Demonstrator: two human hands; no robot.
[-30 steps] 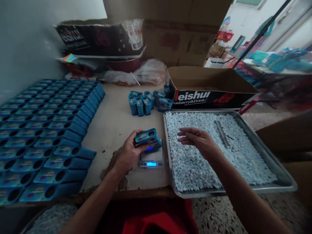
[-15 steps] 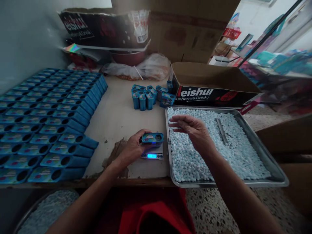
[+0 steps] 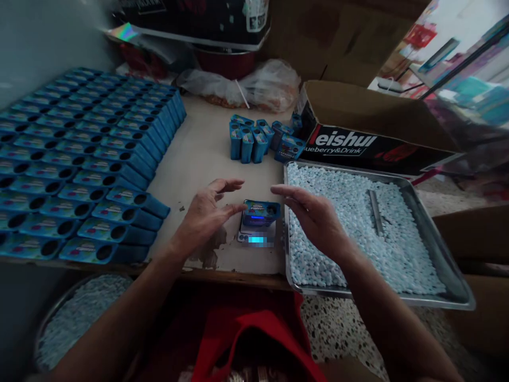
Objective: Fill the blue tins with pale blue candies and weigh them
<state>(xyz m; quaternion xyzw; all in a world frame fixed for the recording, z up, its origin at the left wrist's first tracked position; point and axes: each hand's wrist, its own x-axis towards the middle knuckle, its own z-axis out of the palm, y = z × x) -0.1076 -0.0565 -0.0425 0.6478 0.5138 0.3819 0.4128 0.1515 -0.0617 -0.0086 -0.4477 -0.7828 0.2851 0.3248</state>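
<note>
Blue container [image 3: 260, 208]: smooth, rounded corners, resting on the scale [image 3: 270, 232].
Left grip [image 3: 203, 211]: loosely curved, well parted, empty, left of the scale; thumb contact unclear.
Right grip [image 3: 318, 218]: fingers extended, empty, right of the scale.
Tray [image 3: 457, 281]: metal, raised rim, right of the scale, bearing rounded white-blue pellets [image 3: 310, 262].

Take the scale [image 3: 255, 239] as the clock's centre. A bare lane of tabletop [image 3: 191, 154] runs toward 11, between the rows of packs [image 3: 85, 172] at 9 to 10 and the loose cluster [image 3: 246, 143] at 12. The left hand [image 3: 203, 210] stands in its near end, at 10. A plastic bag [image 3: 274, 82] bounds the back at 12. The tray [image 3: 457, 297] fills 3, hard beside the scale, with the right hand [image 3: 318, 216] above it at 2; the carton [image 3: 382, 148] walls off 1 to 2. A gap between the hands leaves the blue pack [image 3: 261, 212] reachable from above.
</note>
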